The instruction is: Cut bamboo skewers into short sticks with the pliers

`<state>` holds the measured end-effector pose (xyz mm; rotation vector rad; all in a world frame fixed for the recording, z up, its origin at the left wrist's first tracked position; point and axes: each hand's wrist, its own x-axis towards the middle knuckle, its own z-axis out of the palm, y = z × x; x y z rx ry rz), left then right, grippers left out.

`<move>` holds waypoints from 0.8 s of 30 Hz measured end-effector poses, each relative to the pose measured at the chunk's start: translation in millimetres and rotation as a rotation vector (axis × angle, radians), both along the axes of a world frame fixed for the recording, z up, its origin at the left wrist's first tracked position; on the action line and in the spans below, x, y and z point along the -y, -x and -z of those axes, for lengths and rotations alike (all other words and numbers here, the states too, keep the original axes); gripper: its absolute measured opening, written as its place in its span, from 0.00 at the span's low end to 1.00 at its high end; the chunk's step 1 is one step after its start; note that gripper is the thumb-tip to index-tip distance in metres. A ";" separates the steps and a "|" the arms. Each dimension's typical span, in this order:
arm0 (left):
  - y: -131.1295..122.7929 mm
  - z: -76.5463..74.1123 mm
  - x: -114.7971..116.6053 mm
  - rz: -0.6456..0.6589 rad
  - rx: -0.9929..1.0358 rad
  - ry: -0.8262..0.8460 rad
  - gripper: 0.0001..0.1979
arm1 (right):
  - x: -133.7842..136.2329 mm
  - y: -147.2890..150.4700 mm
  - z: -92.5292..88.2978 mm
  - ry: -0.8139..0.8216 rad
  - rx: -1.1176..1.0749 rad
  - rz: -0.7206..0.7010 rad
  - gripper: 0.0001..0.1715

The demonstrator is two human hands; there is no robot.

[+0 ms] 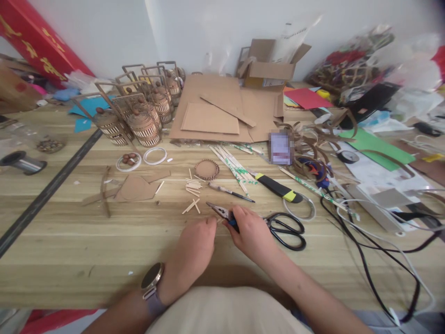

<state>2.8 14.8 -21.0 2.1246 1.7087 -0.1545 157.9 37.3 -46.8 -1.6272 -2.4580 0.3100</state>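
Left hand [194, 246] sits beside right hand [252, 234] gripping pliers [219, 211]; banner [38, 41] lettering illegible.

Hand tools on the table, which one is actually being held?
The pliers, gripped by the right hand. The black scissors and the yellow-and-black utility knife just lie loose nearby.

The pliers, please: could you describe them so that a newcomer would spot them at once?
On the long wooden table, look near the front edge, where the right hand grips them. The pliers point left with slim metal jaws and a blue handle, unlike the black-handled scissors lying just right.
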 end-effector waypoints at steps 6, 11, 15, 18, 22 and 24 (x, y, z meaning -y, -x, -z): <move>1.8 -4.1 0.0 -0.008 -0.062 -0.016 0.18 | -4.4 6.1 0.4 0.032 0.026 0.010 0.04; -2.0 -3.2 0.8 -0.013 -0.093 -0.020 0.18 | -5.7 10.6 2.2 0.037 0.032 0.016 0.03; -2.6 3.3 0.3 -0.067 -0.073 -0.018 0.18 | -10.9 11.5 5.4 0.052 -0.046 0.024 0.02; 10.7 7.8 -4.4 -0.072 0.123 -0.040 0.14 | -18.6 1.8 0.8 0.126 -0.177 -0.029 0.05; 38.2 6.1 -8.8 -0.010 0.642 0.201 0.18 | -28.2 -19.4 -14.5 0.361 -0.468 -0.237 0.09; 46.7 3.1 -8.2 0.026 0.886 0.405 0.19 | -32.6 -27.3 -19.1 0.470 -0.602 -0.355 0.09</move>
